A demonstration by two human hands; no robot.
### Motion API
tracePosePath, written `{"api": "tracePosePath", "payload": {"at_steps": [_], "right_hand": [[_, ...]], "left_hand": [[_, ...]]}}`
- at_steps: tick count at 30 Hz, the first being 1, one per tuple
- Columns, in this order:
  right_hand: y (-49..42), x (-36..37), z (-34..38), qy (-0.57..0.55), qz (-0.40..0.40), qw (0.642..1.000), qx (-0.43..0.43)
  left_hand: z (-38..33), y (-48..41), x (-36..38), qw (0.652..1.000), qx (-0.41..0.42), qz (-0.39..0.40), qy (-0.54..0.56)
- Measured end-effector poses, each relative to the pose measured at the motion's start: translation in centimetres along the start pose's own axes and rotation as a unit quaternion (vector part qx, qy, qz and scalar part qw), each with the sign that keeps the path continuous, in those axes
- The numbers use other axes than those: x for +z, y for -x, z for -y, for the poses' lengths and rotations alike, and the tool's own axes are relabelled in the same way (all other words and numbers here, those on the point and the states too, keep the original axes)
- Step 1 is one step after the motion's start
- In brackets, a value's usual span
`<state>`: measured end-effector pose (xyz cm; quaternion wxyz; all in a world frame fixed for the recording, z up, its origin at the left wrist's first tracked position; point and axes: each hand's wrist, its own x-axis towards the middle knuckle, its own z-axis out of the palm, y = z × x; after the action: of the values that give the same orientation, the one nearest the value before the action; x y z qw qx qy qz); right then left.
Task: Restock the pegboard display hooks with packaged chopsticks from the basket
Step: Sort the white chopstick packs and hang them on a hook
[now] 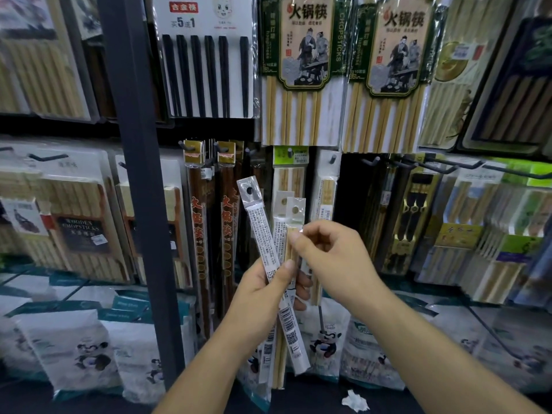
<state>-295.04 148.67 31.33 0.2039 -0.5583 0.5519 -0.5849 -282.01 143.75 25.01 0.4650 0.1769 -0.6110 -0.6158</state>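
While left hand [260, 294] grips packs [260, 224], right hand [333, 256] pinches one edge

Two hands [260, 297], three slim chopstick packs [260, 231], two green-labelled packs [301, 55] showing above.

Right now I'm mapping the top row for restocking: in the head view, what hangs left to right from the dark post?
Dark post, black chopsticks pack, first green-bordered pack, second green-bordered pack.
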Motion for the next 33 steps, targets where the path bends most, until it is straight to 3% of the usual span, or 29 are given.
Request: {"api": "tracePosePath", "payload": {"at_steps": [3, 9, 12, 21, 33], "right_hand": [[0.0, 0.3, 0.3, -0.049, 0.009, 0.998, 0.037], [-2.0, -1.6, 2.0, -0.015, -0.115, 0.993, -0.028], [-3.3, -2.6, 3.0, -0.016, -0.157, 0.987, -0.042], [-4.2, -2.9, 2.6, -0.017, -0.156, 0.988, 0.004], [-4.9, -2.8, 2.6, -0.026, -0.160, 0.987, -0.003]], "left_hand": [[-0.1, 0.0, 0.1, 1.000, 0.006, 0.012, 0.020], [0.2, -0.1, -0.4, 0.998, -0.004, -0.059, -0.030], [0.6, -0.3, -0.6, 0.998, -0.022, -0.055, -0.013], [0.4, -0.2, -0.5, 0.999, -0.019, -0.034, -0.035], [0.2, -0.2, -0.3, 0.999, -0.028, -0.041, -0.022]]}}
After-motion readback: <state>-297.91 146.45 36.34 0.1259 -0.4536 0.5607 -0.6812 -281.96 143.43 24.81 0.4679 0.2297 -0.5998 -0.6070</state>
